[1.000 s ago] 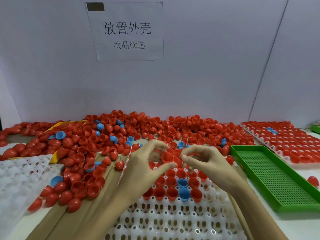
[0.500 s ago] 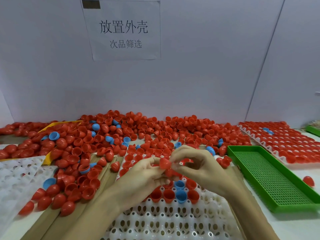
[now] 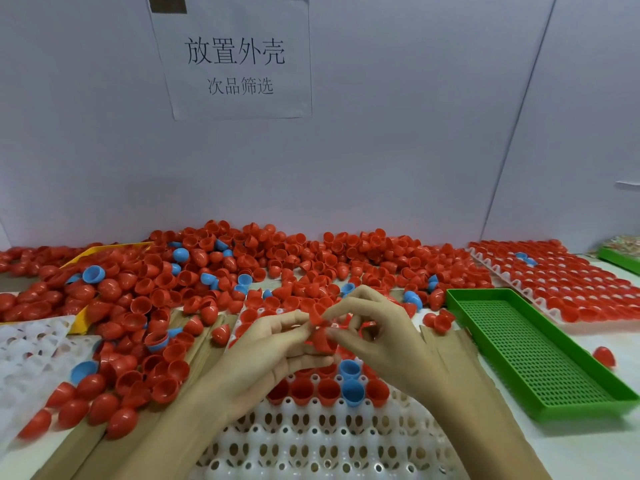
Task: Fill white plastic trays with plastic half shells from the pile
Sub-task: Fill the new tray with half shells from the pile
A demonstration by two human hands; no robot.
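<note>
Change since the earlier frame: your hands have closed together and drawn slightly nearer you, above the white tray.

Left hand: grip pinching red half shells, fingers curled beneath them.

Right hand: grip pinching the same red half shells from the other side, thumb and forefinger on them, held just above the white tray's filled rows.

White tray: far rows filled with red shells and two blue shells; near rows vacant.

Pile: beyond the white tray, spread across the tabletop.

Green tray: right of the white tray.

Full tray: beyond the green tray.
</note>
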